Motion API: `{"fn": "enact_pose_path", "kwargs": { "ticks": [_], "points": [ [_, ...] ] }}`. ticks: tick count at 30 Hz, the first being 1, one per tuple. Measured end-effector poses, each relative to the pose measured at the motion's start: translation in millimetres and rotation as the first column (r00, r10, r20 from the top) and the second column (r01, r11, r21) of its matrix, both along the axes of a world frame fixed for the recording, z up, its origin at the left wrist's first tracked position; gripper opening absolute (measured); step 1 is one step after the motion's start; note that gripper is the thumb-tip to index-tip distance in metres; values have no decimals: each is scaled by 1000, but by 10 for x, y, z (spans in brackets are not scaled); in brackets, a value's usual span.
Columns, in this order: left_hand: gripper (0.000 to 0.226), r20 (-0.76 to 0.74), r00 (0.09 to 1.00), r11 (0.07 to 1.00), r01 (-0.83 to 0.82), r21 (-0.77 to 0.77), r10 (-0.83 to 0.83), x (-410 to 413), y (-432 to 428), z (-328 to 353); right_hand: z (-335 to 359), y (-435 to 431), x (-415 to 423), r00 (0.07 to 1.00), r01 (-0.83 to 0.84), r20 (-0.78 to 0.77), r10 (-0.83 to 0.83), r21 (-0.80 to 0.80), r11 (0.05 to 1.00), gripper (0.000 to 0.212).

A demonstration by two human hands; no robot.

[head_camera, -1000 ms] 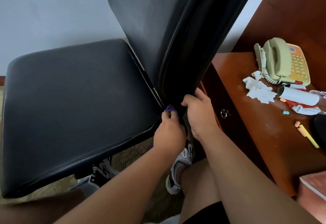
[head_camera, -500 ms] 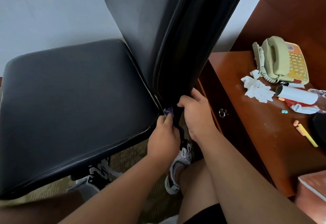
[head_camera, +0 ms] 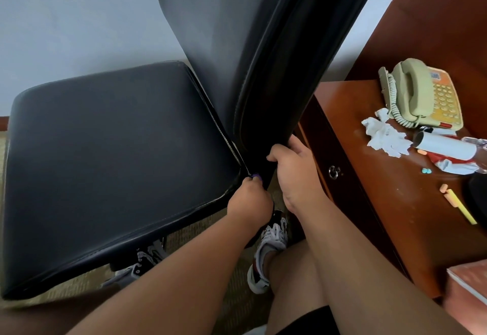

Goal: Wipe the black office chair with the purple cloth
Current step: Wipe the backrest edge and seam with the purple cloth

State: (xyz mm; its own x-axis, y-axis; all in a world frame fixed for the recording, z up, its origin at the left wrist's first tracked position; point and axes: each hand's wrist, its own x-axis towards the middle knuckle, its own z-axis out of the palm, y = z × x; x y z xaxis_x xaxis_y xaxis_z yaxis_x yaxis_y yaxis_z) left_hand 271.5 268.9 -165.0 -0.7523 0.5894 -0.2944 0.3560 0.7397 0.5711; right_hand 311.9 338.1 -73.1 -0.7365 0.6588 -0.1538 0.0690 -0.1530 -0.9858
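The left hand (head_camera: 250, 200) is curled into a fist around the purple cloth (head_camera: 256, 176) and presses it into the seam of the black office chair (head_camera: 118, 163), where the rear edge of the seat meets the foot of the backrest (head_camera: 224, 44). Only a small purple tuft shows past the fingertips; the rest of the cloth is hidden inside the fist. The right hand (head_camera: 292, 173) is just beside it, on the chair's right. Its fingers wrap round the bottom edge of the backrest and grip it, with the thumb lying up along the dark rear panel. The two hands are close together but not touching.

Below the chair's rear corner, under the forearms, a white and black sneaker (head_camera: 266, 253) stands on the carpet (head_camera: 208, 232). A second patterned shoe (head_camera: 142, 261) peeks out from under the front of the seat.

To the right of the chair is a reddish wooden tabletop (head_camera: 395, 202) with a metal drawer lock (head_camera: 334, 171) on the face nearest the chair. Farther from the chair, the tabletop carries a beige telephone (head_camera: 421, 94) and crumpled white tissue (head_camera: 384, 137). A white tube (head_camera: 442, 146) and some orange and yellow sticks (head_camera: 458, 202) lie there too.
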Motion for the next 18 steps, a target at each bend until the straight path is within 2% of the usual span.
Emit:
{"fn": "enact_pose_path", "kwargs": {
  "ticks": [4, 7, 10, 13, 18],
  "points": [
    [26, 63, 997, 995, 48, -87, -43, -100, 81, 100, -5, -7, -5, 1000, 1, 9, -1, 8, 1000, 45],
    [21, 96, 995, 997, 45, -63, -39, -102, 50, 201, -10, -23, -1, 1000, 10, 23, -11, 30, 999, 46],
    [29, 52, 997, 994, -64, 86, 59, -4, -84, 299, -6, -29, 12, 1000, 14, -5, -14, 8, 1000, 41],
    [42, -4, 990, 948, -131, 289, 138, 116, -221, 437, -17, -27, 2, 1000, 10, -3, -10, -18, 1000, 36],
    [47, 45, 967, 843, -241, 482, 251, 121, -369, 520, 7, -53, 27, 1000, 9, 7, -9, 29, 1000, 40]
  ]
}}
